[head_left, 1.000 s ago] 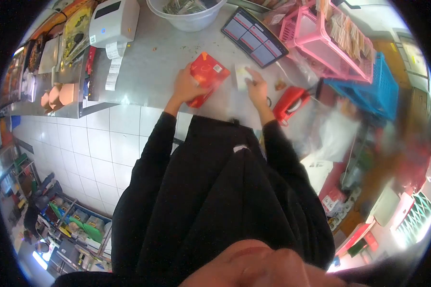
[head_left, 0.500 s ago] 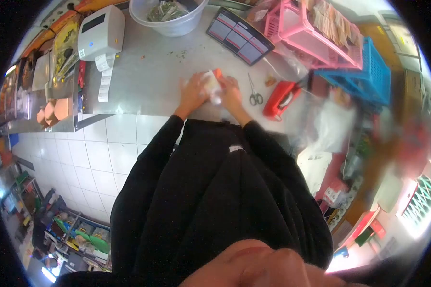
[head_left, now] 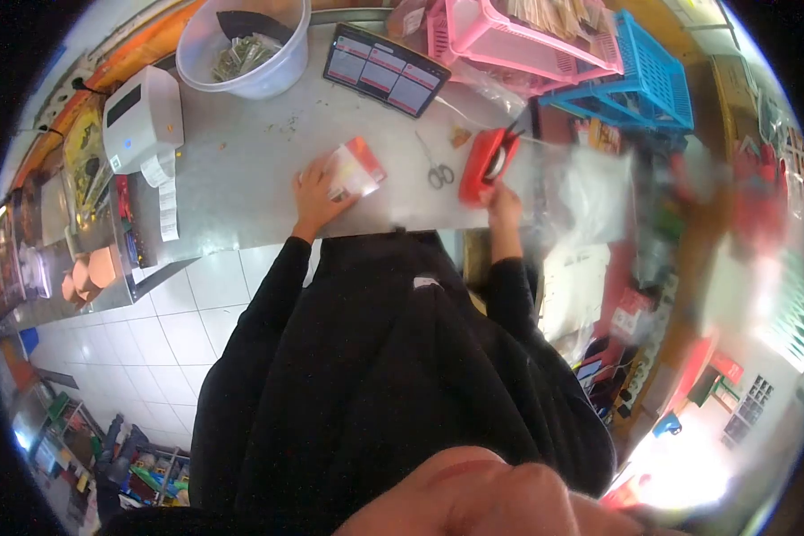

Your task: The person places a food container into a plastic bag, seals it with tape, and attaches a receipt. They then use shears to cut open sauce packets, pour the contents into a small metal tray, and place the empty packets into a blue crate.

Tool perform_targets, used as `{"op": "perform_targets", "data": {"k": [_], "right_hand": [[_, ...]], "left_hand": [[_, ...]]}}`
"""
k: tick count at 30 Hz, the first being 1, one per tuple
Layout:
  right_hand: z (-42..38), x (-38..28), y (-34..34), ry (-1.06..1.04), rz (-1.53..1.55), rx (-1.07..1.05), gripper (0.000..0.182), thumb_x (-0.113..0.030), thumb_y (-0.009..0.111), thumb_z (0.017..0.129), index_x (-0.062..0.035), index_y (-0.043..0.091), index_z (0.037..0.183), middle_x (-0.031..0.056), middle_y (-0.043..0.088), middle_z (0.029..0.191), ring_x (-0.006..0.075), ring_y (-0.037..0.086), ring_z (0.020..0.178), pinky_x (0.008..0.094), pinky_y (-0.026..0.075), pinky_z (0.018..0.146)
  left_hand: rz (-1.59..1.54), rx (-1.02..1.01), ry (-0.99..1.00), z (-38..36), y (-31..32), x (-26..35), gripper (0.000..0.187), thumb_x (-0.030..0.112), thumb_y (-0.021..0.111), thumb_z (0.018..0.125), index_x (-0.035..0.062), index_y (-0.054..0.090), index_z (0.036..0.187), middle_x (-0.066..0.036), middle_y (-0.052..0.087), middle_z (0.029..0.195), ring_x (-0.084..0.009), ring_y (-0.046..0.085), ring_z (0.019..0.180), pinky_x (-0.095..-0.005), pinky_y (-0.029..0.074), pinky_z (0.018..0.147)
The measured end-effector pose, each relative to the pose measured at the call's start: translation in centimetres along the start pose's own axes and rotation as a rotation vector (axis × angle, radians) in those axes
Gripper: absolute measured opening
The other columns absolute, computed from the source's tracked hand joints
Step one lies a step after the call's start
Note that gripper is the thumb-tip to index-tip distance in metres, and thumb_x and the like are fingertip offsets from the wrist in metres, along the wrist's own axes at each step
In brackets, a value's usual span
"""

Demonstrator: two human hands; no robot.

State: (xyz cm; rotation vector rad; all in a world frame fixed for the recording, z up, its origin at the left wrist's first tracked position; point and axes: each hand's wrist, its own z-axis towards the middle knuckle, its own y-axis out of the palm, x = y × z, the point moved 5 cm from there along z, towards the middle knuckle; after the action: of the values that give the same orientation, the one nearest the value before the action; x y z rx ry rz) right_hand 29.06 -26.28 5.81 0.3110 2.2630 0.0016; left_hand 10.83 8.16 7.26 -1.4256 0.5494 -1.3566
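Observation:
On the metal counter, my left hand (head_left: 320, 196) rests at the left edge of a small white and red-orange packet (head_left: 357, 170), its fingers apart and partly over it. My right hand (head_left: 504, 205) is at the lower end of a red tape dispenser (head_left: 484, 165), fingers closed; what they pinch, if anything, is too small to name. Between the packet and the dispenser lie scissors (head_left: 439, 170) with dark handles, touched by neither hand.
A white label printer (head_left: 143, 121) with a paper strip stands at the left. Behind are a clear tub (head_left: 272, 71), a tablet (head_left: 386, 70), a pink basket (head_left: 518, 49) and a blue basket (head_left: 652, 89). Clear plastic (head_left: 590, 192) hangs at the right.
My hands have come apart. The right one has left the packet and moved right to the tape dispenser, while the left stays at the packet. The whole view has shifted.

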Motion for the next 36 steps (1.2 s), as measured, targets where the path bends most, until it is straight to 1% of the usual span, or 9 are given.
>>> {"op": "perform_targets", "data": {"k": [8,10,12,14,16,23,26,30,36], "right_hand": [[-6.1,3.3,-3.5,-0.079,-0.451,0.111,0.029,-0.024,0.067,0.08,0.0029,0.061,0.089,0.0119,0.061,0.061,0.022,0.059,0.045,0.029,0.044,0.041],[-4.1,2.0,-3.9,-0.524,-1.315,0.097,0.03,-0.029,0.068,0.076,0.0011,0.066,0.079,0.0148,0.063,0.064,0.026,0.06,0.047,0.0335,0.048,0.046],[-1.3,6.7,-7.4,-0.256,-1.816,-0.341,0.033,-0.034,0.066,0.074,-0.0021,0.067,0.067,0.0123,0.062,0.058,0.0242,0.064,0.057,0.035,0.051,0.059],[-4.2,5.9,-5.9,-0.043,-1.441,-0.229,0.032,-0.035,0.064,0.074,-0.0034,0.068,0.07,0.0108,0.064,0.06,0.0212,0.065,0.059,0.0342,0.051,0.061],[-4.1,6.2,-0.5,-0.46,-1.295,-0.449,0.031,-0.036,0.064,0.074,-0.0058,0.068,0.071,0.0097,0.062,0.057,0.0198,0.061,0.054,0.0314,0.047,0.057],[-8.8,9.5,24.1,-0.921,-1.536,-1.196,0.034,-0.045,0.067,0.069,-0.0132,0.068,0.08,0.0074,0.065,0.079,0.0259,0.063,0.074,0.0377,0.049,0.062],[-9.2,11.1,27.9,-1.081,-1.961,-1.117,0.044,-0.048,0.07,0.062,-0.0085,0.068,0.082,0.0091,0.066,0.082,0.0263,0.064,0.078,0.0388,0.05,0.065],[-7.5,7.2,27.8,-1.104,-1.952,-0.943,0.055,-0.053,0.074,0.056,-0.0052,0.068,0.084,0.0111,0.066,0.085,0.0265,0.065,0.08,0.0376,0.051,0.068],[-1.7,2.7,23.0,-0.754,-1.923,-0.537,0.059,-0.055,0.073,0.057,-0.0058,0.067,0.089,0.0141,0.066,0.094,0.0284,0.063,0.09,0.0391,0.051,0.075]], "left_hand": [[-0.031,0.026,0.022,0.2,0.0,0.2,0.083,0.055,0.07,0.061,0.0127,0.046,0.129,-0.005,0.042,0.134,-0.0239,0.04,0.12,-0.0451,0.026,0.094],[-0.033,0.036,0.033,-0.1,-0.2,0.1,0.084,0.054,0.071,0.061,0.0125,0.046,0.129,-0.005,0.042,0.133,-0.0237,0.041,0.119,-0.0441,0.026,0.094],[-0.03,0.059,0.048,0.1,-0.2,0.0,0.086,0.055,0.071,0.059,0.0113,0.046,0.129,-0.005,0.044,0.131,-0.0236,0.042,0.117,-0.0426,0.027,0.094],[-0.026,0.098,0.028,0.7,0.1,-0.6,0.087,0.054,0.072,0.058,0.0107,0.046,0.129,-0.006,0.045,0.13,-0.0238,0.043,0.116,-0.0425,0.027,0.094],[-0.032,0.071,0.01,-0.5,-0.1,-0.3,0.088,0.054,0.072,0.058,0.0102,0.045,0.129,-0.006,0.046,0.129,-0.0239,0.043,0.116,-0.0425,0.027,0.094],[-0.042,-0.019,-0.096,1.2,-0.6,0.1,0.099,0.055,0.073,0.051,0.0079,0.04,0.132,-0.009,0.049,0.125,-0.0255,0.044,0.115,-0.0428,0.027,0.095],[-0.076,-0.045,-0.092,1.2,-1.1,0.4,0.1,0.054,0.074,0.052,0.0077,0.039,0.132,-0.009,0.05,0.124,-0.0254,0.045,0.114,-0.0422,0.027,0.095],[-0.164,0.072,-0.004,1.0,-0.4,0.0,0.099,0.052,0.075,0.053,0.0072,0.038,0.133,-0.008,0.052,0.121,-0.0248,0.046,0.112,-0.0414,0.029,0.093],[-0.136,0.103,0.017,0.9,-0.5,0.8,0.099,0.052,0.075,0.051,0.0065,0.039,0.132,-0.009,0.052,0.12,-0.0239,0.045,0.113,-0.042,0.028,0.093]]}}
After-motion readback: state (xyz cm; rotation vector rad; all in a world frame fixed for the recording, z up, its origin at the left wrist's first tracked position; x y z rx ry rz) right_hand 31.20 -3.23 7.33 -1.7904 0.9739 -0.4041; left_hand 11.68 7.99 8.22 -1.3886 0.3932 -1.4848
